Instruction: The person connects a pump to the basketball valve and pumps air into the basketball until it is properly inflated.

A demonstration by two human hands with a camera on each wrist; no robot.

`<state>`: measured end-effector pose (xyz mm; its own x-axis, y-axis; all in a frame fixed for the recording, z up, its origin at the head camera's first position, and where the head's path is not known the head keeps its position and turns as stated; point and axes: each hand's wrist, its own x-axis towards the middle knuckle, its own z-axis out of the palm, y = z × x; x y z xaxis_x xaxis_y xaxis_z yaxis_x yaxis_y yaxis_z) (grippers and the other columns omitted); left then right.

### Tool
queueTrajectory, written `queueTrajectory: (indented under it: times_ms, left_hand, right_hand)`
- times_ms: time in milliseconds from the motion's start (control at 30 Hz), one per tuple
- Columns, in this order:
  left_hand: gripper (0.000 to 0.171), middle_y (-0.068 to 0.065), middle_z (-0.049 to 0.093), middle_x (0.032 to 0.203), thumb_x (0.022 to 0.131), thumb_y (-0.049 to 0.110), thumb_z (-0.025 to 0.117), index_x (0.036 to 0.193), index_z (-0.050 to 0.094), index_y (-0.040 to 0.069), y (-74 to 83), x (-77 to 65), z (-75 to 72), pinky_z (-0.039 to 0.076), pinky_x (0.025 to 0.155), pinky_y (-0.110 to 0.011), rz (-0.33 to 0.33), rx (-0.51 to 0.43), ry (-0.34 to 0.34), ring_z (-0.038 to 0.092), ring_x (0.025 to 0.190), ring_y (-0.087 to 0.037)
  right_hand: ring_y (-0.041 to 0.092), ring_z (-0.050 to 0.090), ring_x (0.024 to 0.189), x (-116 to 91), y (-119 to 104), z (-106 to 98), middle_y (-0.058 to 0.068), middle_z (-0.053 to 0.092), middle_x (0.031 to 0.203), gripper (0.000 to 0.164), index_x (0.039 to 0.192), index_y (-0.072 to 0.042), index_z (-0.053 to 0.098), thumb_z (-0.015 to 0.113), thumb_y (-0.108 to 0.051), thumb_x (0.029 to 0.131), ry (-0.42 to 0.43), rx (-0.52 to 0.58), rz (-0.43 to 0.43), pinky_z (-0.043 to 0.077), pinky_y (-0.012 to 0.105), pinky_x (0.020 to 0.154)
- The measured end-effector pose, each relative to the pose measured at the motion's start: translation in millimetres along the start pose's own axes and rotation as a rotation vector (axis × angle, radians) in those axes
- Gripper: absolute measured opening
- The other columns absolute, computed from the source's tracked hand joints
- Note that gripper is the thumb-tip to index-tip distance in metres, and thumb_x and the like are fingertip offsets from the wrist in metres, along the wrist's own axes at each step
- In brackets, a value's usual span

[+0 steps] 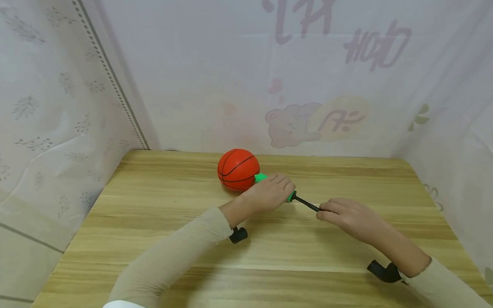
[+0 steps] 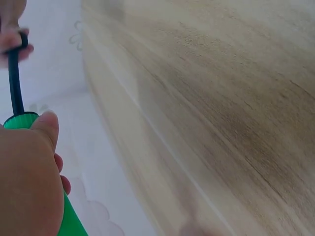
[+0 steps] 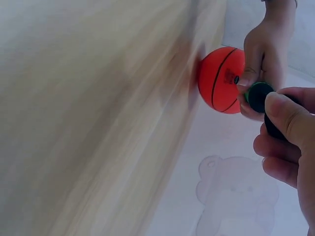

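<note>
An orange-red ball [image 1: 238, 169] with black lines, like a small basketball, sits toward the back of the table. A green hand pump [image 1: 261, 177] has its tip end right at the ball's right side. My left hand [image 1: 273, 192] grips the pump's green barrel, thumb along its end in the left wrist view, and hides most of it. The black rod [image 1: 307, 203] extends out of the barrel toward my right hand [image 1: 349, 217]. In the right wrist view, that hand's thumb and fingers hold the black handle [image 3: 276, 129]. Where the pump meets the ball is partly hidden by the left hand.
The wood-grain table [image 1: 300, 290] reaches back to a pale printed curtain [image 1: 203, 74]. More patterned curtain hangs along the left and right sides. Black wrist mounts [image 1: 238, 236] stick out beneath both forearms, close above the tabletop.
</note>
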<state>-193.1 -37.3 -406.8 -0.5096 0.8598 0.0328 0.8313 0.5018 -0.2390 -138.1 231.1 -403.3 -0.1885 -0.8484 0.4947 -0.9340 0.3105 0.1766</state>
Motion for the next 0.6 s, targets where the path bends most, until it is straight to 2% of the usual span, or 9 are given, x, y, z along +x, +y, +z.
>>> queueTrajectory:
  times_ms: [133,333,467,600]
  left_hand:
    - [0.022,-0.002,0.055,0.119,0.110,0.026,0.046,0.121,0.051,0.008,0.2,-0.3,-1.0,0.042,0.103,-0.029,-0.009,0.008,-0.008,0.050,0.114,-0.017]
    - [0.022,-0.003,0.056,0.122,0.110,0.025,0.043,0.122,0.052,0.008,0.7,-0.6,-1.5,0.041,0.105,-0.030,-0.020,0.007,-0.018,0.050,0.118,-0.017]
    - [0.021,-0.001,0.056,0.121,0.110,0.027,0.044,0.120,0.052,0.010,1.0,-0.3,-3.7,0.040,0.106,-0.029,-0.028,-0.012,-0.016,0.050,0.118,-0.016]
    - [0.021,0.001,0.056,0.117,0.109,0.031,0.046,0.117,0.051,0.011,-0.1,-0.2,-4.8,0.041,0.103,-0.028,-0.013,-0.003,-0.010,0.050,0.115,-0.015]
  right_hand:
    - [0.015,0.064,0.079,16.2,8.5,13.6,0.003,0.068,0.093,0.046,0.097,-0.007,0.069,0.027,-0.017,0.113,-0.021,-0.019,-0.024,0.054,0.026,0.067]
    - [0.016,0.064,0.080,32.8,17.7,31.1,0.005,0.068,0.095,0.049,0.098,-0.004,0.070,0.024,-0.014,0.112,0.009,-0.033,-0.059,0.054,0.025,0.069]
    - [0.016,0.063,0.077,32.0,16.8,30.5,0.005,0.068,0.093,0.048,0.096,-0.004,0.070,0.026,-0.012,0.112,0.028,-0.059,-0.071,0.053,0.025,0.066]
    - [0.015,0.060,0.069,21.2,10.5,20.2,0.005,0.065,0.088,0.043,0.094,-0.006,0.068,0.030,-0.011,0.112,0.043,-0.079,-0.119,0.050,0.025,0.059]
